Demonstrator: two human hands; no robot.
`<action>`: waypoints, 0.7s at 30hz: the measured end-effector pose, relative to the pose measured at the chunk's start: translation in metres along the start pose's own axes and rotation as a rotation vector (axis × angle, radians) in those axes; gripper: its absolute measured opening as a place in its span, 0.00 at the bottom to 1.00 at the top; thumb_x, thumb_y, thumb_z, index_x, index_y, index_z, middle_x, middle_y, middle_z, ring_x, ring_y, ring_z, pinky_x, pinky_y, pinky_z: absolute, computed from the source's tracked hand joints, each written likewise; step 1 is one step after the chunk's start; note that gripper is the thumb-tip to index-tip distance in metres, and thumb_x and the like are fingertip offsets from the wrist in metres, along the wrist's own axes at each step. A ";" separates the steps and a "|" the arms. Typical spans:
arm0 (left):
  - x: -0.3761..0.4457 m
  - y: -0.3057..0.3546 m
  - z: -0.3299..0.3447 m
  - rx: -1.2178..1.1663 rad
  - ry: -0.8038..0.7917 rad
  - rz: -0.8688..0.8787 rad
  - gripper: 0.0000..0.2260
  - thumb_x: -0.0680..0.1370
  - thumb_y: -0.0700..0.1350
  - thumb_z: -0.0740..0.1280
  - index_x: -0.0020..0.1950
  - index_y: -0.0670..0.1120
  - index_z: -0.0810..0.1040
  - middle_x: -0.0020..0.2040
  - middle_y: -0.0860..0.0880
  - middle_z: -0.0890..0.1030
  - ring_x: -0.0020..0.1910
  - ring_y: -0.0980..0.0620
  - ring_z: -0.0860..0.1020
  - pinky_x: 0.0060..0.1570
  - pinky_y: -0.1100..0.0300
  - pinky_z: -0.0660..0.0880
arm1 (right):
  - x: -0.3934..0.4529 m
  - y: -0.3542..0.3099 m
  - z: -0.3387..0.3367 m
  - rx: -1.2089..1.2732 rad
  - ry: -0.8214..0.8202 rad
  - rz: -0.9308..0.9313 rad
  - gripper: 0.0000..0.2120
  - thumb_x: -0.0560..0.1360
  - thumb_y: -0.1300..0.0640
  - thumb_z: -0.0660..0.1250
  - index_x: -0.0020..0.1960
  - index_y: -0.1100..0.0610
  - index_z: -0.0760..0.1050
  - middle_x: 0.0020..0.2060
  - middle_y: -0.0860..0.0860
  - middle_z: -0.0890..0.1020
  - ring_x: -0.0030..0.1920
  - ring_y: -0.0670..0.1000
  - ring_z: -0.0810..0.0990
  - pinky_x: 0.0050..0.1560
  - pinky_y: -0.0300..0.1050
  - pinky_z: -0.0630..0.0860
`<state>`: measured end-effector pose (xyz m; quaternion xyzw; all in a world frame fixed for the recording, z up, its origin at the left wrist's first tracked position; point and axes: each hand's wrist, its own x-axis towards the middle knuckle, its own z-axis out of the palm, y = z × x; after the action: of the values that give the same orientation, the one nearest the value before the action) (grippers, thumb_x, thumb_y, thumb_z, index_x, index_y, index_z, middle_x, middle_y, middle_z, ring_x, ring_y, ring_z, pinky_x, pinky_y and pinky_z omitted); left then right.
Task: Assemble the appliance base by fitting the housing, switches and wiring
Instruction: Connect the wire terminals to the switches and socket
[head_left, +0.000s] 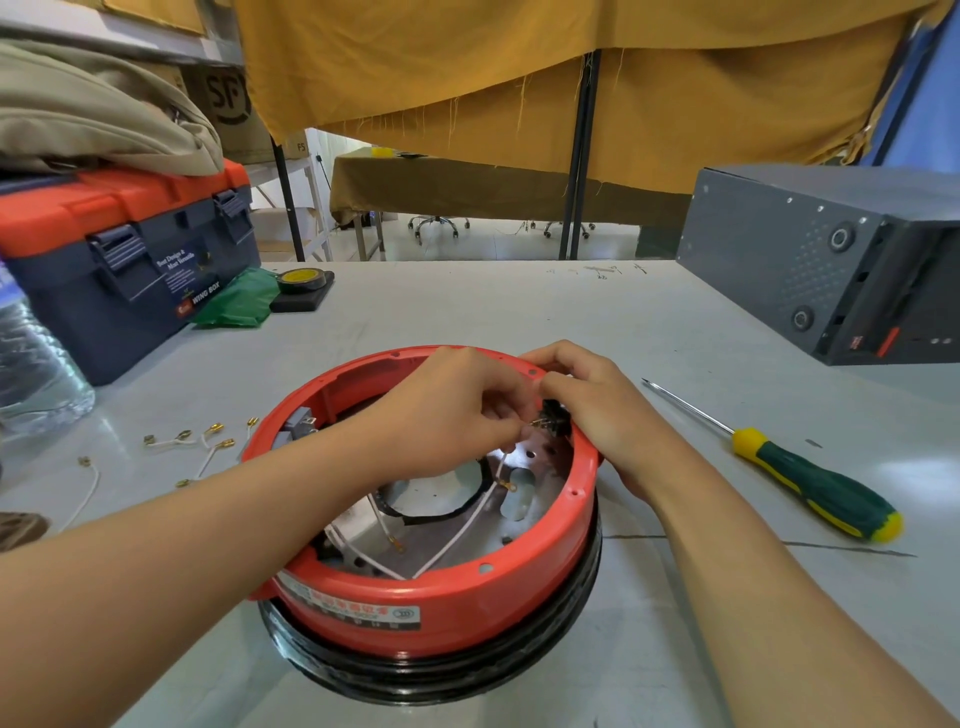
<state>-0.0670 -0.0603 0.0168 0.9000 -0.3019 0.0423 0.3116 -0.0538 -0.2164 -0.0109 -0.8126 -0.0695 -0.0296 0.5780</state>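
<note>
A round red housing (441, 608) sits upside down on a black ring (467, 675) in front of me. White wires (452, 545) with brass terminals lie across its metal floor. A black switch (553, 415) is set in the far right wall. My left hand (457, 400) reaches over the housing and pinches a white wire's terminal at the switch. My right hand (597, 410) curls over the red rim and holds the switch from outside. A grey switch block (298, 423) sits in the left wall.
Loose white wires with brass terminals (192, 441) lie left of the housing. A green-and-yellow screwdriver (810, 483) lies to the right. A blue and orange toolbox (119, 265) stands far left, a grey metal box (831, 260) far right, a tape roll (304, 280) behind, and a plastic bottle (31, 358) at the left edge.
</note>
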 end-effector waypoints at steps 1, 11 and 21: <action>0.000 0.000 0.000 -0.006 -0.002 -0.004 0.03 0.71 0.36 0.70 0.43 0.42 0.82 0.35 0.50 0.83 0.33 0.60 0.79 0.36 0.70 0.74 | 0.000 0.000 0.000 0.002 0.000 0.001 0.10 0.73 0.62 0.62 0.49 0.53 0.80 0.48 0.52 0.82 0.51 0.55 0.81 0.57 0.56 0.76; 0.000 0.002 0.003 0.044 0.037 0.016 0.03 0.72 0.36 0.69 0.39 0.41 0.81 0.32 0.49 0.82 0.33 0.58 0.77 0.35 0.68 0.71 | 0.001 0.001 0.000 0.004 0.000 -0.003 0.10 0.73 0.62 0.62 0.50 0.52 0.80 0.46 0.50 0.81 0.50 0.55 0.80 0.55 0.54 0.75; 0.003 -0.001 0.006 0.218 0.063 0.161 0.03 0.73 0.37 0.67 0.41 0.42 0.80 0.34 0.48 0.81 0.34 0.52 0.76 0.36 0.64 0.69 | 0.001 0.000 0.001 -0.010 0.005 -0.028 0.11 0.73 0.63 0.62 0.49 0.53 0.80 0.43 0.49 0.81 0.51 0.56 0.80 0.56 0.55 0.75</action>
<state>-0.0650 -0.0645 0.0123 0.8996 -0.3567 0.1280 0.2170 -0.0532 -0.2157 -0.0115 -0.8142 -0.0795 -0.0400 0.5738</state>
